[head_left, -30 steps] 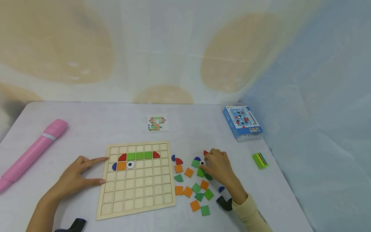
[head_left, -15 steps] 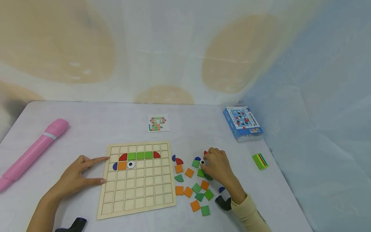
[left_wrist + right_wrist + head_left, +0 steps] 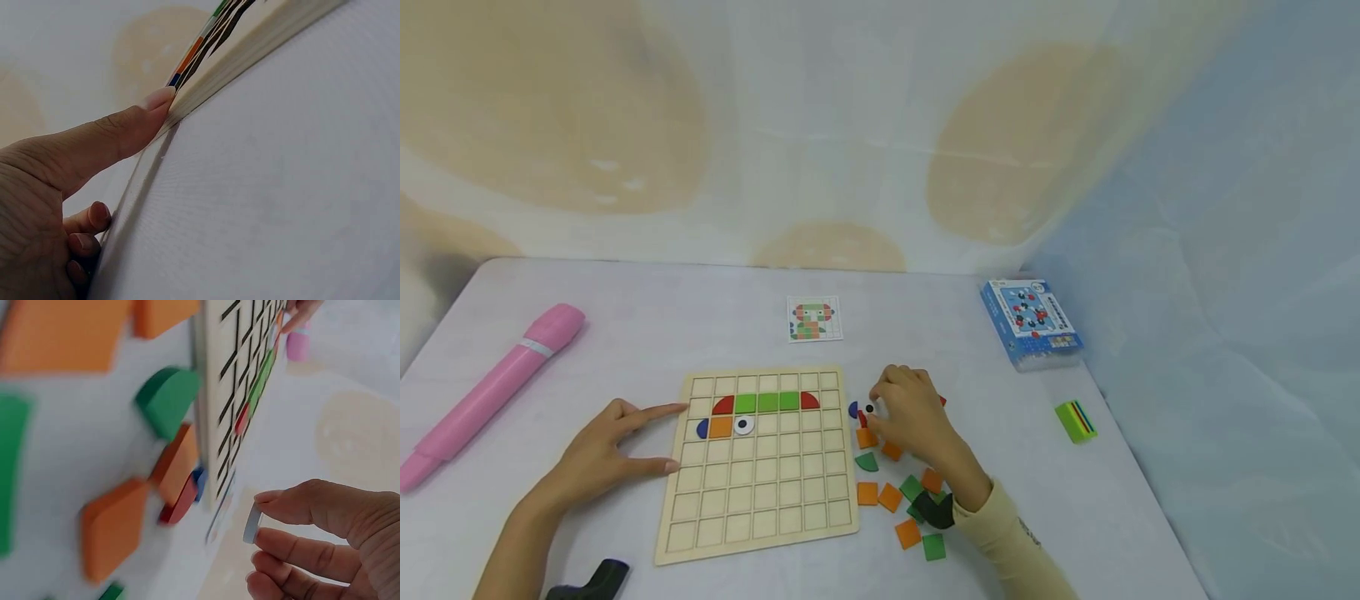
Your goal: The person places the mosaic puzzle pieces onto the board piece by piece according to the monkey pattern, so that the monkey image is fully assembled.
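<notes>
My right hand pinches a round white eye disc between thumb and index finger, with the other fingers curled behind. It hovers over the loose pieces, just right of the wooden grid board. At the board's left edge, the thumb and index finger of my left hand rest against the rim, spread apart. On the board lie green squares in a row between two red quarter circles. Below them sit a blue half circle, an orange square and another eye disc.
Loose orange squares, green squares and rounded pieces are scattered right of the board. A pattern card lies behind it. A pink tube is far left; a blue box and a green block stand right.
My right hand has moved left with the eye disc, from the right side of the loose pieces toward the board's right edge. The left hand stays at the board's edge.
</notes>
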